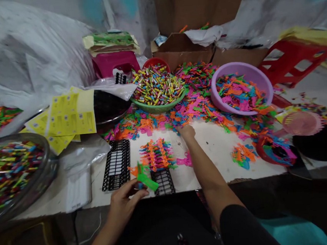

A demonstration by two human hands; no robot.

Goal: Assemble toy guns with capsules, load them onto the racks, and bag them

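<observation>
My left hand [127, 199] is closed on a green plastic toy piece [147, 181], roughly pistol-shaped, near the table's front edge. Bits of orange and blue show beside it at the fingers. My right hand [187, 131] reaches to the near edge of a heap of bright plastic toy pieces [152, 124]; its fingertips are curled down there, and what they hold, if anything, is hidden. Between my hands, rows of assembled-looking coloured pieces [157, 154] rest on a black plastic rack [163, 182]. A single pink piece [184, 160] lies by my right forearm.
Another black rack [116, 165] lies left of the rows. Behind are a green bowl [159, 106] of small coloured tubes and a purple basin [215, 90] of toy pieces. Yellow printed sheets [70, 114] and a big tub [46, 149] stand left; a red stool [296, 57] stands right.
</observation>
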